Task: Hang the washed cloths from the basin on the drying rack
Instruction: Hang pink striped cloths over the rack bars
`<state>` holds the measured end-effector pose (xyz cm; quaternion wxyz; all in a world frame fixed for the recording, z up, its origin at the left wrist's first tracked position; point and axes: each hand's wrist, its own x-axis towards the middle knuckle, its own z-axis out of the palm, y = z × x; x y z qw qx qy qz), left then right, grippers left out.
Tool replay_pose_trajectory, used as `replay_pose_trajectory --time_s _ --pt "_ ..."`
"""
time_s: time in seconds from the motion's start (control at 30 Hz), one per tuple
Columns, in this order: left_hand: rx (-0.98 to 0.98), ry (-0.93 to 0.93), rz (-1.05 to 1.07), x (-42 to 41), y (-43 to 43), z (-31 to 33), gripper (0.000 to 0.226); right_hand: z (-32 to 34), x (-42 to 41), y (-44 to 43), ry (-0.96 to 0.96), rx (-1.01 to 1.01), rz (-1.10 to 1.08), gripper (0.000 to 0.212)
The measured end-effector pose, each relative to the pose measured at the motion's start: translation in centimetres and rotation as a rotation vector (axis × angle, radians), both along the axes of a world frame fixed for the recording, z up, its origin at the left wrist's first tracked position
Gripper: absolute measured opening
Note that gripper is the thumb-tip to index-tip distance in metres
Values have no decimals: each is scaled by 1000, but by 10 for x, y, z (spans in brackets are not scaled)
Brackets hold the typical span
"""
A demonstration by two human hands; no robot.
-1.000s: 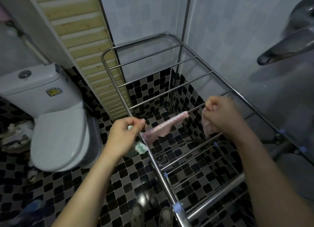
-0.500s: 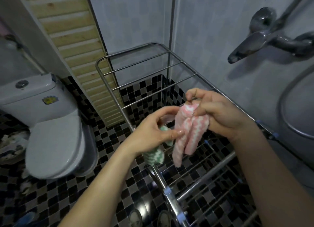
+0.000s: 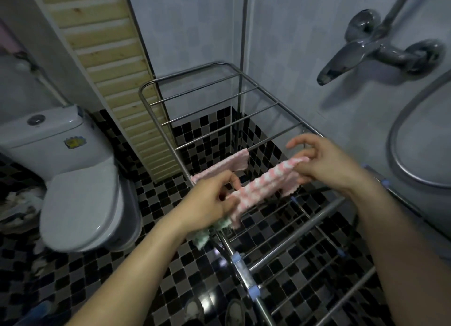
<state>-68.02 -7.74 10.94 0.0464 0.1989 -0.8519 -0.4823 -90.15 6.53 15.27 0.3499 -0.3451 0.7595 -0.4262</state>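
Note:
A steel drying rack (image 3: 156, 120) stands in front of me over the tiled floor. One pink cloth (image 3: 227, 164) hangs over a rack bar. A second pink-and-white striped cloth (image 3: 263, 186) is stretched between my hands above the bars. My left hand (image 3: 210, 201) grips its near end together with a green-and-white cloth (image 3: 207, 233) that dangles below the hand. My right hand (image 3: 324, 164) pinches the far end with thumb and fingers, the other fingers spread. The basin is out of view.
A white toilet (image 3: 80, 179) stands on the left. A slatted wooden panel (image 3: 107, 69) leans behind the rack. A wall tap (image 3: 371, 49) and a shower hose (image 3: 400, 142) are on the right wall. My shoes (image 3: 214, 311) show on the black-and-white tiles.
The striped cloth was bunched between my hands half a second ago. Now my hands have drawn apart and it is spread out lengthwise above the rack bars.

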Motion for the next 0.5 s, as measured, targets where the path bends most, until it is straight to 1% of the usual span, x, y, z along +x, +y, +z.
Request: replay_pose_trajectory --time_s 0.07,0.13,0.17,0.23,0.27,0.33,0.4,0.5 --pt "120 -61 -10 6 -5 1 22 -7 -1 5 -35 -21 2 44" --pt "255 -121 -24 14 -15 1 23 -8 -3 5 -58 -52 -18 43" --pt "284 -146 -18 16 -20 0 18 -8 -3 2 -64 -61 -26 42" --pt "257 -188 71 16 -28 -6 6 -17 -1 -11 -10 -28 -31 39" --pt "185 -203 155 14 -30 -11 10 -25 1 -20 48 10 -42 37" --pt "-95 -250 312 7 -32 -23 20 -46 7 -38 163 72 -90 35" --pt "-348 -278 408 -1 -30 -35 17 -68 11 -53 263 90 -148 31" --pt "-527 -292 451 -10 -31 -51 24 -91 12 -71 379 65 -176 28"
